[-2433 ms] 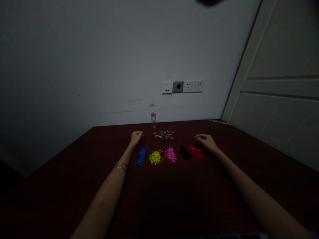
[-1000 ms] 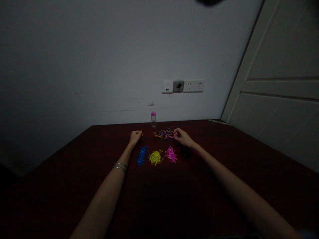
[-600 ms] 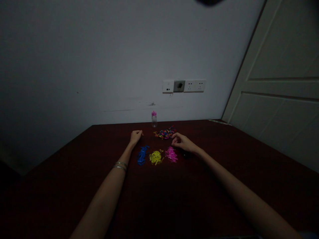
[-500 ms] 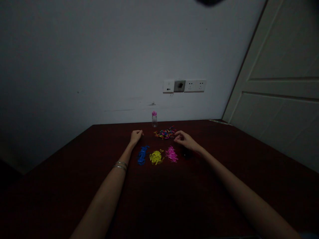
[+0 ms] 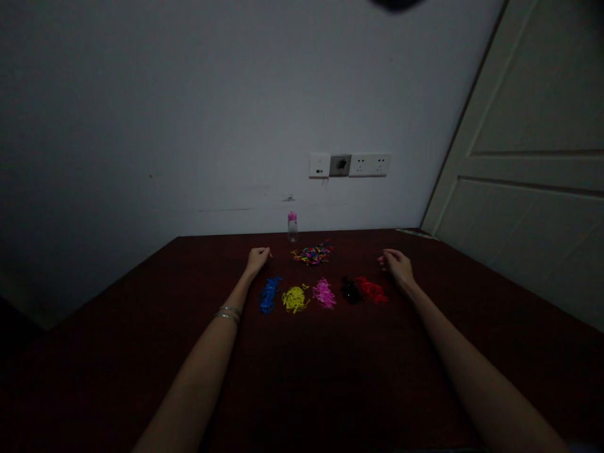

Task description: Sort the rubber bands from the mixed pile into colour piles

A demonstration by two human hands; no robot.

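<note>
On the dark red table (image 5: 330,377) lies a mixed heap of small coloured bands (image 5: 312,254). In front of it are sorted piles: blue (image 5: 269,294), yellow (image 5: 295,298), pink (image 5: 323,293), black (image 5: 349,290) and red (image 5: 372,290). My left hand (image 5: 257,259) rests closed on the table left of the mixed heap; a tiny red speck shows at its fingertips. My right hand (image 5: 397,266) rests with curled fingers to the right of the red pile, apart from it. What it holds, if anything, is too small to see.
A small clear bottle with a pink cap (image 5: 292,227) stands at the table's far edge by the white wall. Wall sockets (image 5: 350,165) sit above it. A white door (image 5: 533,163) is on the right. The room is dim.
My right hand was at the mixed heap's right side, then swung right past the black and red piles, uncovering them. My left hand stayed still.
</note>
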